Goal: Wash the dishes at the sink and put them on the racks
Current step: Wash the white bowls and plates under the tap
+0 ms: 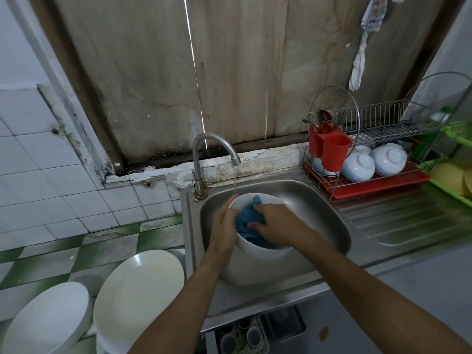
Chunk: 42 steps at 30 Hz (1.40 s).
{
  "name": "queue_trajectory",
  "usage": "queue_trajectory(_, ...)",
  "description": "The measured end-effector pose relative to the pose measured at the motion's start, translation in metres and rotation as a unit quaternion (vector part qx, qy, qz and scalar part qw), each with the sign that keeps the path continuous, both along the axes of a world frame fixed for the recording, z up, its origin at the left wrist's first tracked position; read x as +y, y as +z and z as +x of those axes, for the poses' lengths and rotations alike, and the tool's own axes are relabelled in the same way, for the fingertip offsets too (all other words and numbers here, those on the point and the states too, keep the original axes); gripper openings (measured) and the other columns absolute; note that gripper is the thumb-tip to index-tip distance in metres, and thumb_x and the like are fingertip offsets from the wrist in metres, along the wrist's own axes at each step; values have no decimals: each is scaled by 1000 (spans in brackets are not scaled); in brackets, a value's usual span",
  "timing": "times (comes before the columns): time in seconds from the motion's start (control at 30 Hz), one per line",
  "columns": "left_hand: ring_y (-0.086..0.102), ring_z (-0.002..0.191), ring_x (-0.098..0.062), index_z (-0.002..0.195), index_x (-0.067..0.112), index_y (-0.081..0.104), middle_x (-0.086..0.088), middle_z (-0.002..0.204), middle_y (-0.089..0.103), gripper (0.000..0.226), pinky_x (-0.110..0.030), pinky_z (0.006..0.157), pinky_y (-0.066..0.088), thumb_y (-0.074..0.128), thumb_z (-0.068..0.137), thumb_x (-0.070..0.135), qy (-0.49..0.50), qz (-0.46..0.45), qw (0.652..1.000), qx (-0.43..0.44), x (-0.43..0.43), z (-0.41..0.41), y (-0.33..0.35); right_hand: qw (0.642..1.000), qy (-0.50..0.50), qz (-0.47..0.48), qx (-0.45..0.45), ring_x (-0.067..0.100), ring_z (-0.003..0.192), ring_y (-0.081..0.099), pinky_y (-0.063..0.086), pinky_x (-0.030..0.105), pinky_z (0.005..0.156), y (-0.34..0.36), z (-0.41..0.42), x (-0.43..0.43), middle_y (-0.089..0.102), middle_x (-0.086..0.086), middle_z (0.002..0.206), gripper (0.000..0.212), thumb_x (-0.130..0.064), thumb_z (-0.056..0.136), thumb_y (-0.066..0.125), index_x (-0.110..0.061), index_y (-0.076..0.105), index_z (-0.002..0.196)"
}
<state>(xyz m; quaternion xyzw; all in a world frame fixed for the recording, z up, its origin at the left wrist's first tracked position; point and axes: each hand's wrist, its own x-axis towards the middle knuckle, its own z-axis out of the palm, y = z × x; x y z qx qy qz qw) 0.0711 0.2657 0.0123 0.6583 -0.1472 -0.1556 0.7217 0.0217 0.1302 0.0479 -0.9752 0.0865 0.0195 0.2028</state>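
A large white bowl (258, 247) is tilted over the steel sink (327, 215). My left hand (224, 229) grips the bowl's left rim. Inside the bowl my right hand (277, 223) presses a blue cloth (249, 221) against the wall, fingers curled over it. The tap (217, 149) runs a thin stream of water onto the bowl's far rim. A wire dish rack (378, 139) stands at the right on a red tray, with several white bowls (373, 162) upside down on its lower tier.
Two big white bowls (138, 292) (48, 318) sit at the lower left on the tiled floor side. A red cutlery holder (328, 149) hangs on the rack. The ribbed draining board (403, 221) lies right of the basin. Green shelving (452, 169) stands at the far right.
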Motion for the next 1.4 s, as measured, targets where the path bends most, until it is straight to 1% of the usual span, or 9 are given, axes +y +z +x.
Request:
queue_trajectory(0.23,59,108,-6,128,23,63,10,116,65,36,-17,80,48,39,104,12,55,30,998,-10,10,2,-3,977,133,142,85,15,93,66,51,30,90,0,-1,2,76,-1,109,24,-12,91,68,-16,78,113)
queue_trajectory(0.43,65,108,-19,114,36,68,3,115,70,41,-35,86,57,39,102,11,-25,16,999,10,9,-1,-7,964,-4,-264,27,28,97,64,52,36,81,-21,0,1,59,12,117,27,-24,92,69,-13,63,117)
queue_trajectory(0.57,65,115,-17,121,33,69,1,123,70,40,-38,97,55,39,104,14,-59,11,998,-10,8,6,-5,974,-124,105,-160,28,97,64,47,29,81,-33,13,6,64,9,110,24,-28,104,51,-13,68,114)
queue_trajectory(0.67,61,120,-12,118,34,71,5,127,68,34,-37,106,49,43,104,20,-51,19,999,2,9,15,-10,912,-60,406,-3,23,98,64,50,28,78,-17,-2,17,68,2,105,41,-51,105,39,-21,67,112)
queue_trajectory(0.77,55,122,-19,112,39,74,4,130,63,35,-46,108,46,46,98,23,-32,50,997,52,12,20,-12,937,114,276,181,22,104,59,49,38,95,2,-20,3,65,1,120,51,-63,92,55,-24,65,123)
queue_trajectory(0.93,62,116,-37,115,33,72,-14,126,67,31,-55,102,51,48,95,36,-68,42,983,168,9,25,-1,950,206,173,161,18,105,57,51,35,93,23,-30,-6,59,-3,120,48,-33,89,74,-24,54,132)
queue_trajectory(1.03,62,119,-42,126,28,68,-19,125,68,50,-62,106,44,49,92,59,-75,18,971,225,5,28,0,931,143,315,118,15,98,65,56,26,81,29,-35,-18,62,-6,115,51,-32,90,73,-29,51,136)
queue_trajectory(1.23,67,107,-38,121,15,71,-18,116,73,59,-48,95,52,42,99,61,-61,19,958,281,-10,13,-4,776,-139,614,-32,37,102,71,58,56,88,8,-36,-50,74,15,112,58,-41,73,77,-12,63,121)
queue_trajectory(1.4,71,92,-37,107,11,72,-17,102,76,28,-60,92,55,57,95,31,60,9,950,307,-27,-4,-3,761,-373,434,-305,28,101,67,54,42,86,-28,-30,-55,67,0,103,37,-54,98,55,-21,53,115)
